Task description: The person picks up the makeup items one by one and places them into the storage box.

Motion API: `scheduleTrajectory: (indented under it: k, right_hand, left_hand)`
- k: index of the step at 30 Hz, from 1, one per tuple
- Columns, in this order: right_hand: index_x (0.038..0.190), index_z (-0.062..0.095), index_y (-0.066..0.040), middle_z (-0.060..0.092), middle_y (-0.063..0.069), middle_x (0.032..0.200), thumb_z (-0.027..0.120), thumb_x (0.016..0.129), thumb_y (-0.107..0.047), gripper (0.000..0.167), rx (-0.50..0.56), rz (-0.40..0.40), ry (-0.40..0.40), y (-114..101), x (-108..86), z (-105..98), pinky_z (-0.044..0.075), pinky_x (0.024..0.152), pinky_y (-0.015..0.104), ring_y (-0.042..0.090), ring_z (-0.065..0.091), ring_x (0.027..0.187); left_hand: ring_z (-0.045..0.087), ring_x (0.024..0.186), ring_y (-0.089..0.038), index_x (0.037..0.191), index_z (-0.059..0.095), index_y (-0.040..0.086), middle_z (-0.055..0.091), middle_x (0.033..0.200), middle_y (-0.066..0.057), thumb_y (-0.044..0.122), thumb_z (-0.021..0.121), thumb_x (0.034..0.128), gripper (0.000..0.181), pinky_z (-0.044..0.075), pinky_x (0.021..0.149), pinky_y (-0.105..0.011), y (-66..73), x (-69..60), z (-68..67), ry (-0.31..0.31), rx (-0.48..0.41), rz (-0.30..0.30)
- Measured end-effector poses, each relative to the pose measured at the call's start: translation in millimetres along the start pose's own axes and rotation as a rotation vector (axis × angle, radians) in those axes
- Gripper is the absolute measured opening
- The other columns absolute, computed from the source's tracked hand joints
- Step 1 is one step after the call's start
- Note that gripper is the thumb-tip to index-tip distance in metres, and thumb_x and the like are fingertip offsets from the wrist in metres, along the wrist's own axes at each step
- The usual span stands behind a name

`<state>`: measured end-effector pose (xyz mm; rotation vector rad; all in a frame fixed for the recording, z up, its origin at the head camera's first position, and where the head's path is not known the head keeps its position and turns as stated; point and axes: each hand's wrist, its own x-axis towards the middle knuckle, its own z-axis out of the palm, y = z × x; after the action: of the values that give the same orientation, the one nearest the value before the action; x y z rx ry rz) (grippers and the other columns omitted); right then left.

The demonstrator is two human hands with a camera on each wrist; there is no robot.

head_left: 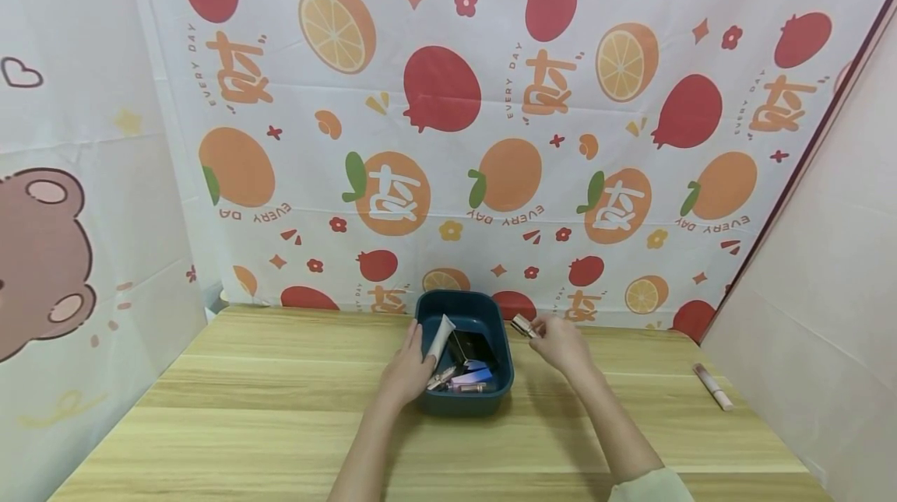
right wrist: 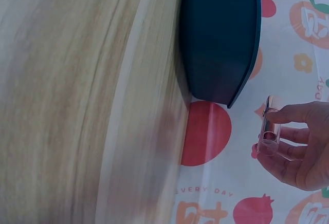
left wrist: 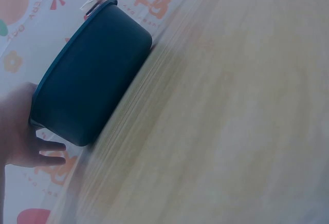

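A dark teal plastic bin (head_left: 464, 405) stands on the table against the patterned cloth. My left hand (head_left: 406, 371) holds its left wall, thumb over the rim; in the left wrist view, fingers (left wrist: 51, 146) of that hand stretch out beside the bin. Just right of the bin and above the table, my right hand (head_left: 563, 346) pinches a small lipstick-like tube (right wrist: 269, 126) with a clear end and a metallic part. Inside the bin lie a white squeeze tube (head_left: 440, 338), a black box (head_left: 471, 348), a blue-violet packet (head_left: 473, 376) and several small cosmetic tubes (head_left: 473, 387).
A pale pink lip-gloss-like tube (head_left: 712, 387) with a brownish end lies on the wooden table (head_left: 266, 401) near its right edge. Fruit-printed cloth (head_left: 448, 175) hangs along the back edge. White cloths line the left and right sides.
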<state>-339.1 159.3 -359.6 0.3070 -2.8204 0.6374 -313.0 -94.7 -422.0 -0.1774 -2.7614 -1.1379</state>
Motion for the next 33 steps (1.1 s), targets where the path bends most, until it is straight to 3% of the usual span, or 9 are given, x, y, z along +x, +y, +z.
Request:
scheduleTrajectory:
  k: [33]
  right_hand:
    - [0.091,0.066,-0.006,0.056,0.001,0.071,0.069,0.078,-0.008,0.013,0.033,-0.046,-0.022,-34,8.9,11,0.045,0.054,0.027,0.017,0.049,0.062]
  left_hand:
    - [0.031,0.123,-0.048,0.142,0.022,-0.006,0.011,0.150,-0.017,0.019,0.045,0.0928,0.060,0.028,0.098,-0.057,-0.8,0.0,-0.2,0.003,-0.011,0.001]
